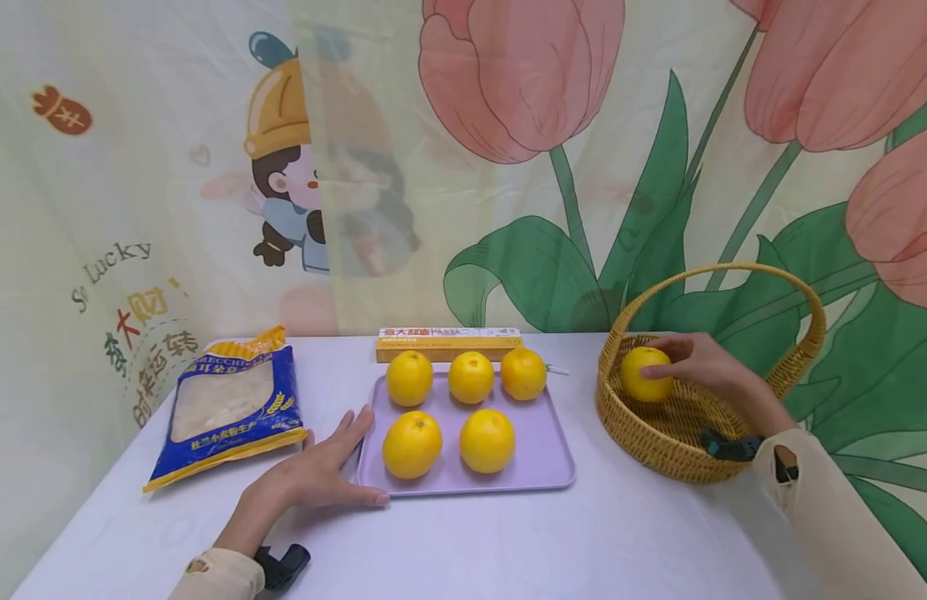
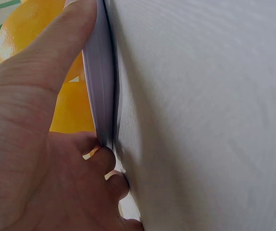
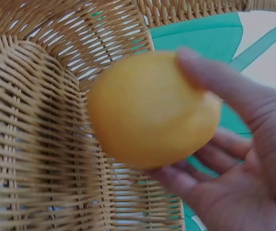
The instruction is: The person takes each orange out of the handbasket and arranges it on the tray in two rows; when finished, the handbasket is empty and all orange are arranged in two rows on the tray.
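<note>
My right hand (image 1: 696,360) holds an orange (image 1: 647,374) between thumb and fingers at the left part of a wicker basket (image 1: 677,462). In the right wrist view the same orange (image 3: 150,110) is blurred, with the thumb on one side and fingers on the other. A light purple tray (image 1: 542,467) carries several more oranges (image 1: 488,441), in a back row and a front row. At the tray's left end my left hand (image 1: 317,471) rests with spread fingers, touching its rim. The left wrist view shows the thumb along the tray's outer wall (image 2: 102,82).
A blue and yellow pasta bag (image 1: 227,408) lies left of the left hand. Behind the tray stands a long pasta box (image 1: 448,343). The basket's tall arched handle (image 1: 734,268) rises above the right hand. A printed cloth (image 1: 508,250) hangs behind the white table (image 1: 463,550).
</note>
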`<state>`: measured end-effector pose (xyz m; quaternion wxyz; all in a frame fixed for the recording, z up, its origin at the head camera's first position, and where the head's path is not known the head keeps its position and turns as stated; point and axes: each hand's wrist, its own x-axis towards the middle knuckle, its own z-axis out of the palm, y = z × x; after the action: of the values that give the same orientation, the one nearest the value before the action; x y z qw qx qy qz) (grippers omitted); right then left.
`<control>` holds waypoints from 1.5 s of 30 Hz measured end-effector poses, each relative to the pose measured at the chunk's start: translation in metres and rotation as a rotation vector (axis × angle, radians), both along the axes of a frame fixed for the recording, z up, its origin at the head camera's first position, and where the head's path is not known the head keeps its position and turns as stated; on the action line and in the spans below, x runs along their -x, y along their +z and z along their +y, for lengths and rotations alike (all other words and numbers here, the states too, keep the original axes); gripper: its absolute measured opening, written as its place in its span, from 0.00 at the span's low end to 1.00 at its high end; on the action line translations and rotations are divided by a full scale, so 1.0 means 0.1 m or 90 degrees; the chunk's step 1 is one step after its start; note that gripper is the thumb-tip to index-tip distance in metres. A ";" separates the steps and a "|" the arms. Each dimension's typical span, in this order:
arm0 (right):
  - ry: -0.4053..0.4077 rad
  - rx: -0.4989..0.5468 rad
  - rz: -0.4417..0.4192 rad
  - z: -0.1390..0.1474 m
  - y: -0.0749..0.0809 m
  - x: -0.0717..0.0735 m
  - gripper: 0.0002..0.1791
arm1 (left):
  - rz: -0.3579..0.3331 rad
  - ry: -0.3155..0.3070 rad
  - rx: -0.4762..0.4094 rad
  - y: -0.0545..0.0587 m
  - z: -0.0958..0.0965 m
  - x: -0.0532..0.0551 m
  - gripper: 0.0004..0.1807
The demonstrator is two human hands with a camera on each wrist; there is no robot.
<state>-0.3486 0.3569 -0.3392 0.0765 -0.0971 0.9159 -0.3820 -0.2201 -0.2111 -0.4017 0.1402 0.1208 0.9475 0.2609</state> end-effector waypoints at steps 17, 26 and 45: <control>0.166 0.180 0.153 -0.19 0.21 -0.60 0.29 | -0.008 0.006 0.009 0.03 -0.01 0.01 0.75; 0.247 0.233 0.151 -0.55 0.27 -0.80 0.29 | -0.013 0.009 0.008 0.03 0.00 0.01 0.75; 0.179 0.217 0.156 -1.18 -0.32 -0.80 0.30 | -0.017 0.003 0.000 0.00 0.01 0.01 0.76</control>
<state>-0.2688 0.2388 -0.3712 -0.0003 -0.2811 0.8182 -0.5015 -0.2209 -0.2102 -0.4018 0.1519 0.1151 0.9458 0.2629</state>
